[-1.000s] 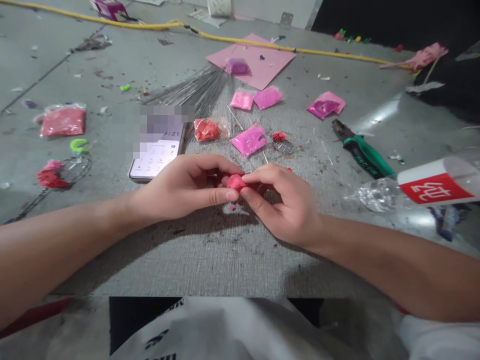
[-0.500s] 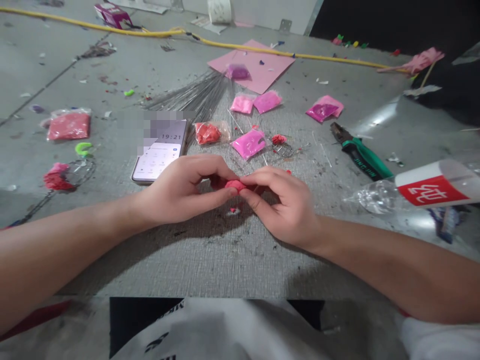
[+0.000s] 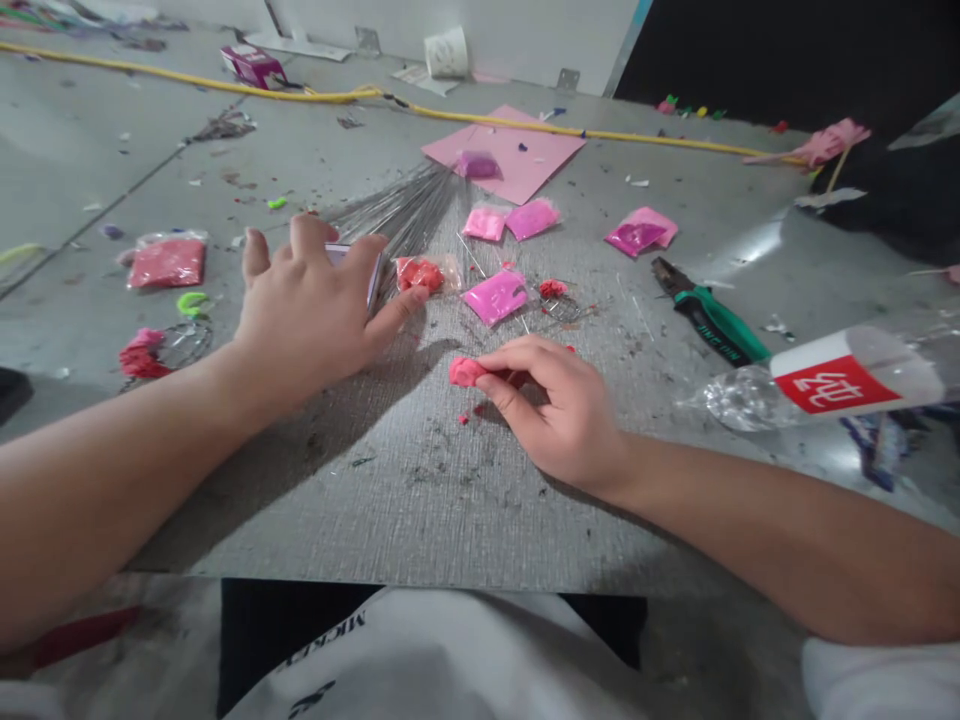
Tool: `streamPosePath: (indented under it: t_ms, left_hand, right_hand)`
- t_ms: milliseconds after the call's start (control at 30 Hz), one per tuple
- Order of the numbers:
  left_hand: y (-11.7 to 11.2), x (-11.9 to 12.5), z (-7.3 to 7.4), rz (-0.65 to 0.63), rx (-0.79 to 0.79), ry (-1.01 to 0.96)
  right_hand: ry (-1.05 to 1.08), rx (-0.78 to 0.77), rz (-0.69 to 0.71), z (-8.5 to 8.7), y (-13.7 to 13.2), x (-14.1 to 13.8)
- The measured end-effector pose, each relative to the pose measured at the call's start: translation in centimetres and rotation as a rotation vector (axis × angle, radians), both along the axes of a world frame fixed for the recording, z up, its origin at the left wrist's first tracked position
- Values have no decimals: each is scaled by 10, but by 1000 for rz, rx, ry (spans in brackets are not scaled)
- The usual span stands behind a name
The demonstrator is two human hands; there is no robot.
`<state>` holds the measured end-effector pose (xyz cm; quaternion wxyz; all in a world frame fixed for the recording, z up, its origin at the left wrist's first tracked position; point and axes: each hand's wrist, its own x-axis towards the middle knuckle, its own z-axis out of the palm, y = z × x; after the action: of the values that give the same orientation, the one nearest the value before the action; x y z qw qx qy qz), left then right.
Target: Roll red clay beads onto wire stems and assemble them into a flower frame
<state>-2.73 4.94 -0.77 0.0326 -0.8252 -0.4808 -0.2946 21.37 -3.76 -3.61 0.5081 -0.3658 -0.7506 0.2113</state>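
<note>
Between thumb and fingers, my right hand (image 3: 559,410) pinches a small lump of pink-red modelling clay (image 3: 465,372) over the table. My left hand (image 3: 311,300) is spread above the phone (image 3: 375,270), covering most of it; its fingers are apart and hold nothing. Near the left thumb tip lies an open clear packet of orange-red clay (image 3: 420,274). A bright pink clay packet (image 3: 495,297) sits just beyond the right hand. Close to it rests a wire piece with red clay (image 3: 553,289). Small red crumbs (image 3: 463,419) lie below the held lump.
Green-handled pliers (image 3: 720,320) and a clear bottle (image 3: 825,380) lie at the right. A bundle of thin wires (image 3: 409,205) reaches toward a pink sheet (image 3: 540,150). A yellow cable (image 3: 480,116) crosses the back. At left are a red clay packet (image 3: 166,262) and a clay-and-wire piece (image 3: 144,355).
My left hand has let go of the clay lump and moved left and up over the phone, fingers spreading. My right hand keeps the lump. The view has shifted slightly.
</note>
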Motion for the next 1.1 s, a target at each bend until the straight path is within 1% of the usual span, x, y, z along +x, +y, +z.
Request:
streamPosePath:
  t_ms: [33, 100, 167, 200, 233, 267, 367, 533, 633, 800, 1000, 1100]
  left_hand:
    - [-2, 3, 0, -33, 0, -16]
    - [-10, 10, 2, -171, -67, -71]
    - [-21, 19, 3, -369, -225, -169]
    - [-27, 23, 3, -441, -312, -199]
    - [-32, 27, 3, -496, -389, -209]
    - [-36, 30, 3, -527, -433, -194]
    - [-42, 36, 1, -519, -442, -176]
    - [-37, 34, 0, -500, -467, -231]
    - [-34, 32, -2, -534, -474, -228]
    - [-31, 30, -3, -609, -431, -205]
    - [-28, 29, -2, -651, -412, -182]
    - [-27, 29, -3, -684, -415, -189]
  right_hand:
    - [5, 3, 2, 0, 0, 0]
    - [11, 4, 6, 1, 0, 0]
    - [7, 1, 0, 2, 0, 1]
    - [3, 0, -4, 2, 0, 1]
    - [-2, 2, -9, 2, 0, 2]
    - [-7, 11, -14, 2, 1, 2]
    - [-15, 34, -31, 2, 1, 3]
    - [-32, 35, -67, -1, 1, 3]
    - [-42, 14, -85, -2, 1, 3]
    - [-43, -27, -67, -1, 1, 4]
    - [-48, -34, -78, -2, 0, 3]
    - [-51, -48, -59, -2, 0, 3]
